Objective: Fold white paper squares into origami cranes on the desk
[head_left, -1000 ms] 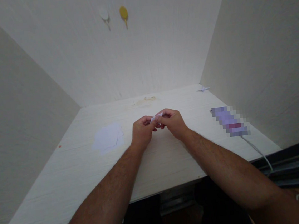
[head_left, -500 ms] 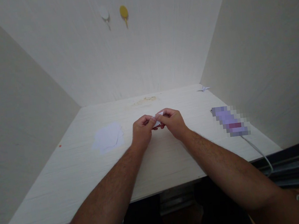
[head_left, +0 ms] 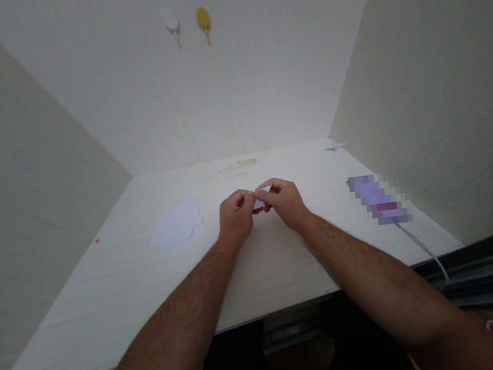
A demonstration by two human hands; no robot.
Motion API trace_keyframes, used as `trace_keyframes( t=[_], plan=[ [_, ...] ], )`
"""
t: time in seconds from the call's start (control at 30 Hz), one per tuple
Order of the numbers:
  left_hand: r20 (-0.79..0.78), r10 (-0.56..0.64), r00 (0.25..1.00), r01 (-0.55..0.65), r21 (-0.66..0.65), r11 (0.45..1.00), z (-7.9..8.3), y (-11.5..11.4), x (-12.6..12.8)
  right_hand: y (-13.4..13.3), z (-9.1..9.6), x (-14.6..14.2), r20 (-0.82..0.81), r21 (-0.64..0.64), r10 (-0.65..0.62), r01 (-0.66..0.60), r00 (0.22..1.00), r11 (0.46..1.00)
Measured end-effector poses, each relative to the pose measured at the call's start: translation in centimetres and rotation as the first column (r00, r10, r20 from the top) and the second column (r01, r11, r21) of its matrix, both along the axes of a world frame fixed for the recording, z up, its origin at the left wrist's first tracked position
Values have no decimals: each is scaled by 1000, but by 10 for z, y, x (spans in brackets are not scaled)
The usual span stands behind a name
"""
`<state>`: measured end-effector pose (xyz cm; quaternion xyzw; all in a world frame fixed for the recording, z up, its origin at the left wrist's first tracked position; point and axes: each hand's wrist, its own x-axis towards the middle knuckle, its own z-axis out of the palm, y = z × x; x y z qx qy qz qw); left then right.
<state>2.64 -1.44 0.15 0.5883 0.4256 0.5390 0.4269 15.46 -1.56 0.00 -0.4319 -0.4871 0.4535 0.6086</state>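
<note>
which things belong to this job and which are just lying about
Job in hand:
small white paper, held by left hand and right hand
white sheets, probably

Apparently just about:
pixelated object and cable
white piece, far right corner
yellow hook, white hook, on wall

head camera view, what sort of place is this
Probably a desk booth or cubicle: a white tabletop stands between a left wall and a right wall, against a back wall that carries what looks like a yellow hook.
</note>
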Motion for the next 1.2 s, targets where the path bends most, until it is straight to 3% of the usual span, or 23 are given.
trace_keyframes(
  t=[0.2,0.43,0.7,1.2],
  plan=[
    [8,-71,997,71,28,997,-3,0,0,0,4,-1,-24,-32,-45,45,999,998],
    [60,-91,994,93,-29,995,-1,0,-1,-1,4,1,-41,-28,-33,31,999,999],
    [62,-33,998,34,-21,999,4,-4,-1,-1,6,4,-77,-12,-33,32,996,999],
    [58,16,998,-15,-15,1000,-1,0,-1,3,1,8,-106,34,-65,69,992,997]
  ],
)
